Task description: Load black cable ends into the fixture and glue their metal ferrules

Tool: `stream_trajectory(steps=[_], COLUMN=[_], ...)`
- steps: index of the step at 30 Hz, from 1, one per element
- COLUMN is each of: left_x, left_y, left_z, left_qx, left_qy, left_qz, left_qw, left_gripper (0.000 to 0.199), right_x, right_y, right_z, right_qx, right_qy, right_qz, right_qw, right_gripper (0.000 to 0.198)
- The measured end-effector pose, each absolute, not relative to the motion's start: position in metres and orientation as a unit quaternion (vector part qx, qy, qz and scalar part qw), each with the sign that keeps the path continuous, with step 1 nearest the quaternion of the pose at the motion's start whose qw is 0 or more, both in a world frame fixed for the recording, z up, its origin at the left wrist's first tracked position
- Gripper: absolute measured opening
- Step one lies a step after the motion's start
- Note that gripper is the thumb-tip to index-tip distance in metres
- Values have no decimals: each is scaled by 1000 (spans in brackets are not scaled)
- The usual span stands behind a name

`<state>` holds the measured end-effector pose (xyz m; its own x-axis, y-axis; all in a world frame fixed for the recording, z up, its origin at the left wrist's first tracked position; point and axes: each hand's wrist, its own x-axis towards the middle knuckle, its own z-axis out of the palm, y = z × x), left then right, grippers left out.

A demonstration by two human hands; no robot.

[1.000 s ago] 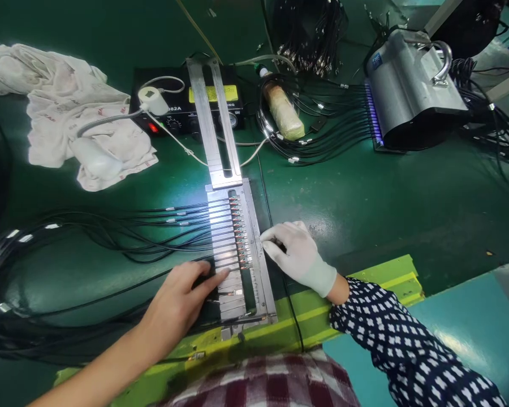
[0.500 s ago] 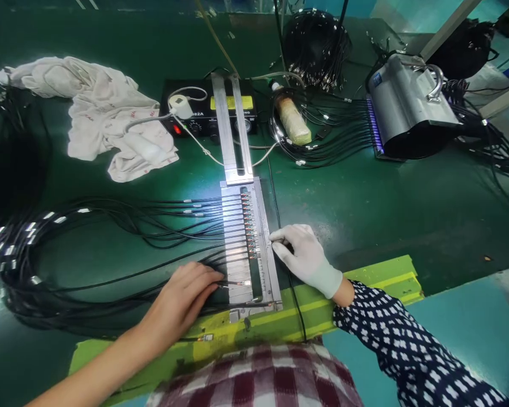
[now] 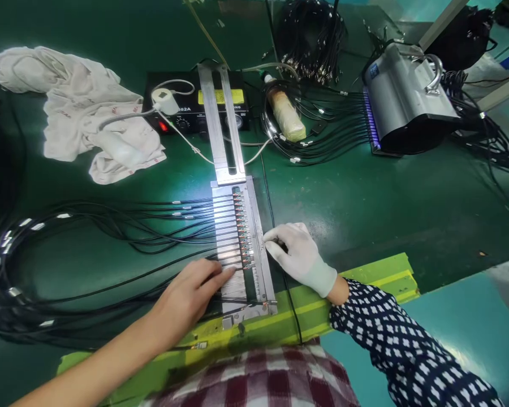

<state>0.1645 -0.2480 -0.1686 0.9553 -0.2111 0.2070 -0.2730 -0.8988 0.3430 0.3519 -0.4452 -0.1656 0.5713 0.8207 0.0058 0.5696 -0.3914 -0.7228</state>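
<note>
A long metal fixture [image 3: 262,277] lies on the green bench with a row of black cables [image 3: 226,220] set side by side across it. Their small metal connector ends [image 3: 239,217] line up along its slot. My bare left hand [image 3: 193,291] pinches a black cable between thumb and fingers, low in that row, with the cable's tip over the slot. At the fixture's right edge is my right hand [image 3: 299,257] in a white glove, its thumb and forefinger closed against the metal edge. Lower down, another loose cable end [image 3: 201,345] lies on the yellow-green tape [image 3: 371,281].
Behind the fixture stands a black control box [image 3: 186,121] with a red light. A white cloth [image 3: 89,107] lies at the left, a wrapped bottle [image 3: 286,116] beyond the fixture. At the right, a silver machine [image 3: 407,102] has cables running into it. More coiled cables [image 3: 309,39] lie behind.
My left hand has moved up and right over the fixture, bringing the cable's connector end from the plate to the slot row. My right hand stays at the fixture's edge. The view has shifted slightly.
</note>
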Motion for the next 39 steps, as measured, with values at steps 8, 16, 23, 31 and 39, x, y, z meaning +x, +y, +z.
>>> stream_trajectory(steps=[8, 16, 23, 31, 39], left_x=[171, 163, 148, 154, 143], left_y=[-241, -243, -250, -264, -247], left_z=[-161, -172, -170, -155, -162], left_qx=[965, 959, 979, 971, 963], left_qy=[-132, -109, -59, -93, -98], left_qz=[39, 45, 15, 25, 95], left_qw=[223, 258, 197, 220, 232], left_gripper=[37, 35, 47, 35, 32], right_x=[352, 355, 357, 358, 355], right_y=[-446, -446, -444, -443, -444], right_z=[-165, -167, -166, -165, -167], right_qx=[-809, -805, -803, -813, -822], right_qy=[-431, -441, -440, -434, -422], right_qz=[179, 175, 188, 184, 177], right_qw=[357, 355, 354, 344, 338], right_gripper=[9, 9, 11, 9, 10])
